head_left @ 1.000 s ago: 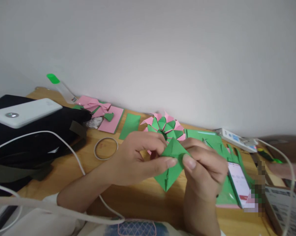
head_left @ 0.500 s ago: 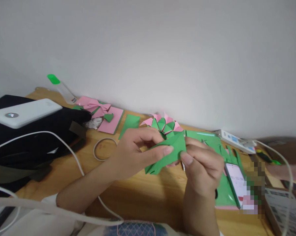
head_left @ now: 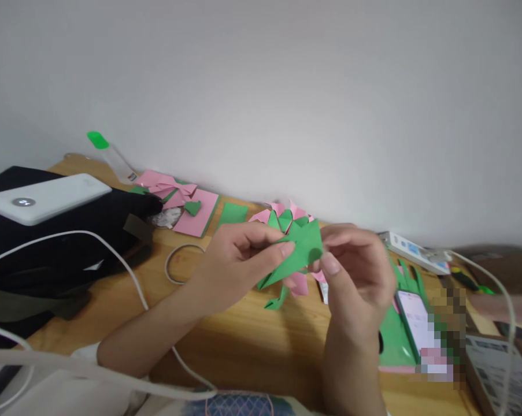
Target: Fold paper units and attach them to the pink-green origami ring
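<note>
A folded piece of green paper [head_left: 302,245] is pinched in my left hand [head_left: 239,263], the thumb lying on its front and the fingers behind. My right hand [head_left: 360,277] is at the paper's right edge, its thumb apart from the curled fingers and close to the lower corner. Right behind the paper, a pink and green origami flower [head_left: 282,218] is partly covered by it and by my hands. A small green folded strip [head_left: 276,301] shows under the held paper; its upper end is hidden.
On the left, a white power bank [head_left: 48,196] lies on a black bag [head_left: 70,242]. A tape ring [head_left: 170,266], pink paper [head_left: 200,211] and a glue bottle [head_left: 113,159] are nearby. A phone [head_left: 412,318], green sheets [head_left: 393,346] and a power strip [head_left: 412,251] are right.
My right hand has loosened from the paper's right edge, its thumb and fingers spreading. The paper's lower edge now looks more slanted and pointed, and a green folded strip shows below it.
</note>
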`<state>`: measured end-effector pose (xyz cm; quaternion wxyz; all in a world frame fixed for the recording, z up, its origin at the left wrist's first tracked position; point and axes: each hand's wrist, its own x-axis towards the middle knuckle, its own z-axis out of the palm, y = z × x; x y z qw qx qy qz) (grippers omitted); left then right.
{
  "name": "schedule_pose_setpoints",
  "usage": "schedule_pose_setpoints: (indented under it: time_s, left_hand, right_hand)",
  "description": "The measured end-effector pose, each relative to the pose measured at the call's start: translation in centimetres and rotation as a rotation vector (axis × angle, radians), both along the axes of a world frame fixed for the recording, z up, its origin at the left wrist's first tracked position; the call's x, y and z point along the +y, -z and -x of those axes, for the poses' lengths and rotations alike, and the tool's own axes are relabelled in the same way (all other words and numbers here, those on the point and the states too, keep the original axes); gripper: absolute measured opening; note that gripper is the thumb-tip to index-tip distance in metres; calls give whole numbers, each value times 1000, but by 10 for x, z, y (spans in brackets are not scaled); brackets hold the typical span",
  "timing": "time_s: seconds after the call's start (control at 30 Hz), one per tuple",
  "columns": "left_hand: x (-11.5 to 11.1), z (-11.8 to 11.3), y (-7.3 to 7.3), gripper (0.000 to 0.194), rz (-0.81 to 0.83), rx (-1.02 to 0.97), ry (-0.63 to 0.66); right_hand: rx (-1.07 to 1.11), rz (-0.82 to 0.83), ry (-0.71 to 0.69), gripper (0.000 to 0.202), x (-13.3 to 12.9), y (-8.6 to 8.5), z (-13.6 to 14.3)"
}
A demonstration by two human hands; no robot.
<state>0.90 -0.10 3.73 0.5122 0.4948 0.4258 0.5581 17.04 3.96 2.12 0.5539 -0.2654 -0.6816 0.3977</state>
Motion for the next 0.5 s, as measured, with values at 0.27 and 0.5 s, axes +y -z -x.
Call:
schedule_pose_setpoints:
  time_s: [0.27, 0.5]
  left_hand:
    - [1, -2, 2, 27, -69, 275, -137]
    - [0, -4, 1, 27, -123, 376, -157]
  right_hand:
    - [-192, -72, 115, 16, -5, -2, 2]
    - [-149, 12, 131, 9, -5, -2, 3]
